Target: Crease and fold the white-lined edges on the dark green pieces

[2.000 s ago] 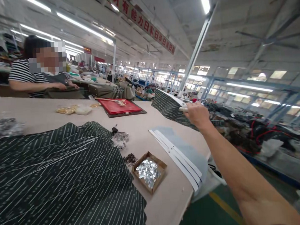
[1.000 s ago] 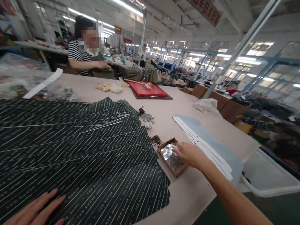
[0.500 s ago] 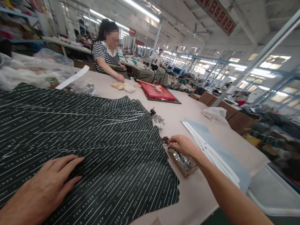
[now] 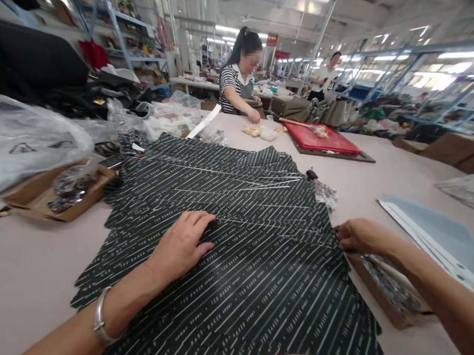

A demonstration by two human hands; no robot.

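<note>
A stack of dark fabric panels (image 4: 249, 281) with white diagonal stripes and lettering lies across the table. My left hand (image 4: 185, 241) rests on top of it, fingers stretched out and thumb apart, with a silver bangle at the wrist. At the right edge of the stack is my right hand (image 4: 357, 235), its fingers curled together; whatever they pinch is hidden. Just below that hand sits a small cardboard box (image 4: 391, 291) of shiny metallic pieces in clear plastic, partly covered by my forearm. Loose white strips (image 4: 268, 184) lie on the fabric.
An open carton (image 4: 60, 193) holding bagged shiny parts is at left, near plastic bags (image 4: 31, 139). Across the table (image 4: 378, 182) a co-worker (image 4: 236, 83) reaches toward small gold pieces (image 4: 251, 131). A red tray (image 4: 324, 137) and light-blue sheet (image 4: 439, 226) are at right.
The view has turned left, bringing the left carton into sight. My right hand has closed in on the fabric edge, covering the small dark pieces there. My left hand stays on the fabric.
</note>
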